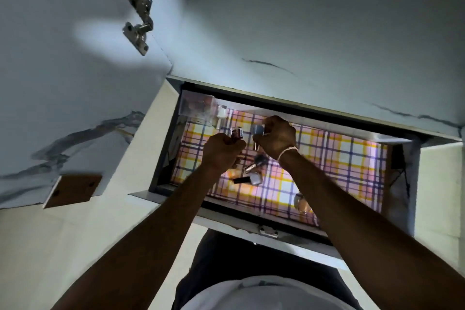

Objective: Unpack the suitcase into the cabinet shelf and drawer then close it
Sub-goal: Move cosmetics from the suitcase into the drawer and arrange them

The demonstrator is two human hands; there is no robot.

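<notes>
The person's white shirt (266, 292) fills the bottom edge of the view, with dark trousers (251, 257) just above it. Both bare forearms reach forward from there over the open drawer (276, 230) of the cabinet (327, 45).

The drawer is pulled out towards the person. Its floor is covered by a checked liner (334, 158) in yellow, pink and purple.

Left hand (222, 150): fingers curled into a fist around a small dark-red bottle (236, 133), whose top protrudes above the knuckles.

Right hand (275, 137): fingers curled and pinching a small grey-blue bottle (258, 129) at the fingertips. A white band (286, 152) circles the wrist. The two hands are close together, above the left half of the drawer.

Contents on the liner:
- Two or three more small bottles (253, 171) lie on their sides just below the hands; the exact number is unclear.
- A clear box (198, 108) sits in the far left corner, with a small white-capped jar (222, 111) touching its right side.
- A rounded glass item (303, 202) lies near the front wall, partly hidden by the right forearm.

The left cabinet door (63, 58) stands open, a metal hinge (139, 20) fixed to it. The suitcase is out of view.
</notes>
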